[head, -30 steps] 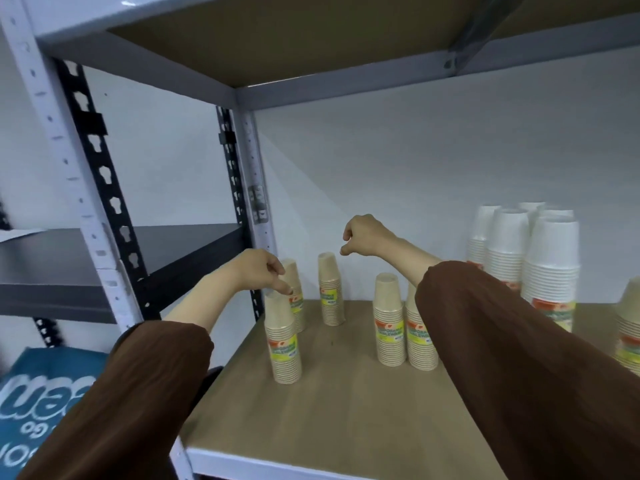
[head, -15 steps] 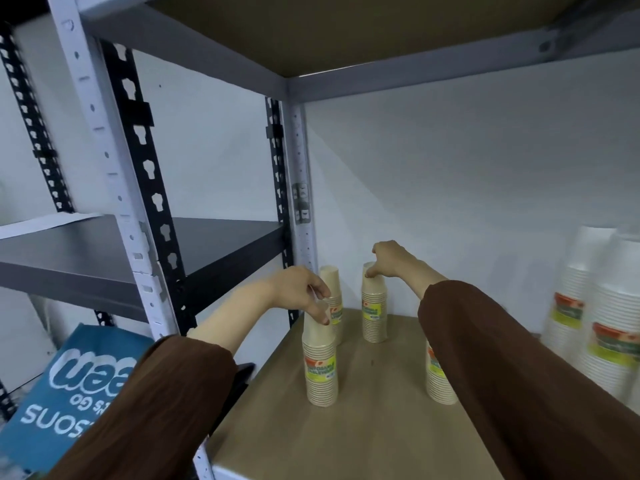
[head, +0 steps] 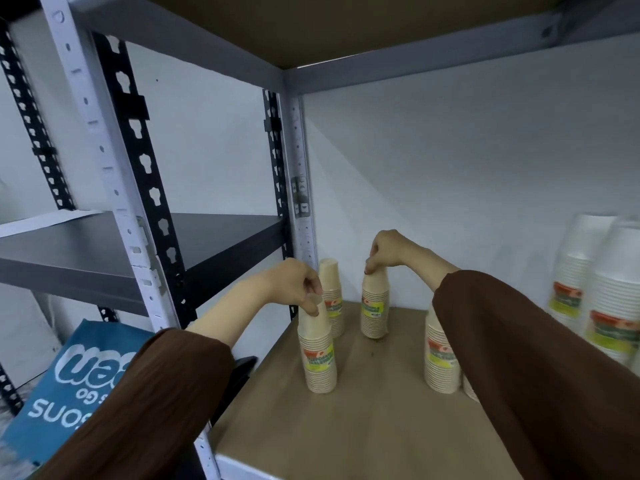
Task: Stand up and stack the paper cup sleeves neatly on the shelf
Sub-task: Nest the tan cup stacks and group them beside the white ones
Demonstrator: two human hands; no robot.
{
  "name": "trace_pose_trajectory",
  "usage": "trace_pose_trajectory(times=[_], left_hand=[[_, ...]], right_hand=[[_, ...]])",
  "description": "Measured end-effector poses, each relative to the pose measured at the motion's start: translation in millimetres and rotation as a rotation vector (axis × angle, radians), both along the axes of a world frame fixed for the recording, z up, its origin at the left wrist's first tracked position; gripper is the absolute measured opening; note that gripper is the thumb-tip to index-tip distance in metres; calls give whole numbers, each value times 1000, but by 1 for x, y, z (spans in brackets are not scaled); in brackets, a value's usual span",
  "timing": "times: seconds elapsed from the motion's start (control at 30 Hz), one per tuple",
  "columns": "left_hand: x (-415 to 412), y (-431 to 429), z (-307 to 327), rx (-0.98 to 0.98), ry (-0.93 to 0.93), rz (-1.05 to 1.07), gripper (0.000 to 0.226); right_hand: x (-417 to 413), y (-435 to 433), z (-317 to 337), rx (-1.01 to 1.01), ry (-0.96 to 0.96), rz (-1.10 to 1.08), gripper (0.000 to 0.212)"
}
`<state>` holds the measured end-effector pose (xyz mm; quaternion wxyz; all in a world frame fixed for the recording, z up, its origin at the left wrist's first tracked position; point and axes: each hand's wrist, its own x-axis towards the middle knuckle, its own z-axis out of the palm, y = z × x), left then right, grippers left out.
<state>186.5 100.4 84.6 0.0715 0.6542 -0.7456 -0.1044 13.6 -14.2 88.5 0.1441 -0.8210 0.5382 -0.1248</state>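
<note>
Several beige paper cup sleeves with red and yellow labels stand upright on the brown shelf board. My left hand pinches the top of the nearest sleeve at the shelf's left side. My right hand grips the top of a sleeve near the back, which leans slightly. A third sleeve stands untouched in the back left corner between my hands. Another beige sleeve is partly hidden behind my right sleeve.
Taller white cup sleeves stand at the right edge. A grey upright post marks the back left corner, and the shelf above hangs low. Left of the unit are a dark shelf and a blue bag.
The view has swung left and closer. My right hand came down from mid-air onto the top of the back sleeve. My left hand stayed on the nearest sleeve's top.
</note>
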Motion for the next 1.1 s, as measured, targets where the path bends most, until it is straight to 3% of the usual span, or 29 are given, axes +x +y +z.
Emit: trace_pose_trajectory(times=[0.2,0.47,1.1], left_hand=[[-7,12,16,-35,17,10,35],[-62,26,35,-25,-18,-151,22],[-159,-1,4,-44,12,-321,33]], right_hand=[[-25,43,28,32,13,95,43],[-69,90,33,70,147,111,38],[-155,109,11,72,140,-40,42]])
